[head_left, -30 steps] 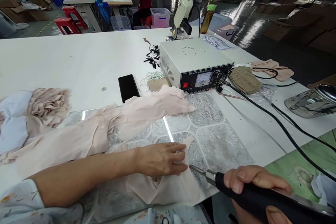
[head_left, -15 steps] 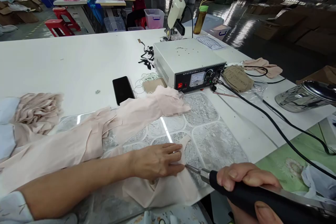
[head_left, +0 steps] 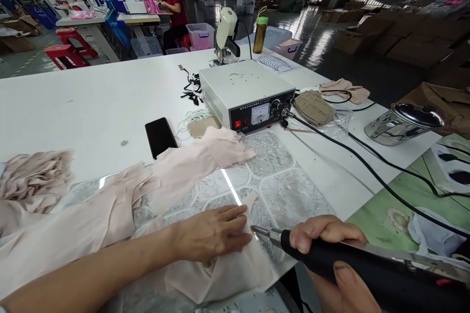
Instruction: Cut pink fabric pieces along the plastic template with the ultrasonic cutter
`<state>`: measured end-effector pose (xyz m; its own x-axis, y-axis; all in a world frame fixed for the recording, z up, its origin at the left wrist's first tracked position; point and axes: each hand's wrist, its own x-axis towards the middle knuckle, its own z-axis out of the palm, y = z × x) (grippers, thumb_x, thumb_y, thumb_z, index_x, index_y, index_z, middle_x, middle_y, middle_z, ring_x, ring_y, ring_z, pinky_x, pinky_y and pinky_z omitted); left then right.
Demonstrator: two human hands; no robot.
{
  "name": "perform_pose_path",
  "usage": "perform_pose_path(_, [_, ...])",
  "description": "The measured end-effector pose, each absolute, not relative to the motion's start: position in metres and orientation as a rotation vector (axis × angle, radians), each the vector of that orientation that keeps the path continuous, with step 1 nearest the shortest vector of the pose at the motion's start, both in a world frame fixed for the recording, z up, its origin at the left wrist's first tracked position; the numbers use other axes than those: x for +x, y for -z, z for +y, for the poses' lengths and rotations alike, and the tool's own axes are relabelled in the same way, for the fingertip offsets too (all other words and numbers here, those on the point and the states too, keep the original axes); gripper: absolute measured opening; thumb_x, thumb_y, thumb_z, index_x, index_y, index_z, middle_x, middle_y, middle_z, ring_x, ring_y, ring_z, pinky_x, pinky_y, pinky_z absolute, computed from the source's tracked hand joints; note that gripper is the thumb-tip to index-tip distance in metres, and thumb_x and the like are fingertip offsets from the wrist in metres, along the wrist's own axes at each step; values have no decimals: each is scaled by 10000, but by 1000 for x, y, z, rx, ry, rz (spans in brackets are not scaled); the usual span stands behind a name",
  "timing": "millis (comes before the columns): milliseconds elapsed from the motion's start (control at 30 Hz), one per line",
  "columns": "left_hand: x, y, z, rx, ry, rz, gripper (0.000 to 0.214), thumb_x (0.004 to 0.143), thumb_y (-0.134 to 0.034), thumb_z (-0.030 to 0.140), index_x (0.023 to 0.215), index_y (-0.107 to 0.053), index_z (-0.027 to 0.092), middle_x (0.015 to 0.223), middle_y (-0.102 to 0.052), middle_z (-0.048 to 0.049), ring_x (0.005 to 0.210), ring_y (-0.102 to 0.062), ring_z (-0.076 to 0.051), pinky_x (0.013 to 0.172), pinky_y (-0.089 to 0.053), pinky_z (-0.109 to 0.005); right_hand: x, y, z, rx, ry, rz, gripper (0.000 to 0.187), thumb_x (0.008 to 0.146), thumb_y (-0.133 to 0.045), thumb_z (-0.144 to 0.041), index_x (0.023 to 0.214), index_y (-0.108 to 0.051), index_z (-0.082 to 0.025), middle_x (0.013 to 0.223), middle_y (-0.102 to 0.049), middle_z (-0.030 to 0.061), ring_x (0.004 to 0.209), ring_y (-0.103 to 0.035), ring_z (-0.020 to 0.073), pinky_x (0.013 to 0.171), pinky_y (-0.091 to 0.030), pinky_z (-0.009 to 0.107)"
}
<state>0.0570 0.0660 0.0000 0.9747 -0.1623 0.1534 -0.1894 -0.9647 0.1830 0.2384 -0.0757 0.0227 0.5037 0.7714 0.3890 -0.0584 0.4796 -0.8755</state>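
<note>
My left hand [head_left: 213, 234] lies palm down, fingers stretched out, on a pale pink fabric piece [head_left: 235, 279], pressing it to a clear patterned mat [head_left: 293, 195]. My right hand [head_left: 330, 249] is wrapped round the black handle of a handheld ultrasonic welder [head_left: 367, 274]. Its metal tip points left and meets the fabric near its right edge, just beside my left fingertips. Beyond my left hand, more pink fabric pieces [head_left: 198, 156] lie overlapped in a row across the mat. The fabric under my palm is hidden.
A welder control box [head_left: 249, 88] stands behind the mat, its black cable [head_left: 348, 159] running to the right. A phone [head_left: 160, 137], card patterns [head_left: 315, 107], a steel canister [head_left: 402, 124] and a bottle [head_left: 260, 34] are on the white table [head_left: 91, 107]. A co-worker [head_left: 174, 5] sits at a sewing machine beyond.
My view has turned slightly, so the scene sits further left and mostly lower. Both hands keep nearly the same places relative to the fabric, with the tip still beside my left fingers.
</note>
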Motion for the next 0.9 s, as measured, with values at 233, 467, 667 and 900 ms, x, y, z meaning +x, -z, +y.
perform_pose_path(233, [58,0,66,2946,-227,-266,273,1000,-423,233,1169,-608,122,1105,-625,-129,1243,-510,-290,1116,-368,-393,238,-19,-72,-968,-613,-928,93,882,-526,-327,897,-535,-236,785,-515,8,668,-556,150,605,-545,345])
perform_pose_path(467, [57,3,66,2977,-208,-262,280,1004,-417,239,1180,-608,135,1142,-624,-129,1264,-496,-287,1109,-381,-392,240,-19,-73,-996,-601,-945,85,884,-531,-328,887,-535,-243,760,-516,8,675,-557,160,611,-539,350])
perform_pose_path(667, [56,6,66,2963,-264,-261,260,992,-459,252,1152,-618,122,1144,-620,-135,1279,-479,-302,1109,-377,-389,242,-16,-66,-931,-551,-952,83,872,-528,-296,916,-543,-228,784,-541,13,669,-557,150,620,-536,335])
perform_pose_path(900, [55,7,65,2951,-241,-257,268,967,-510,247,1179,-604,114,1154,-613,-147,1294,-457,-318,1097,-386,-402,242,-11,-63,-930,-553,-945,93,859,-524,-274,935,-546,-225,779,-547,16,690,-557,165,629,-528,355])
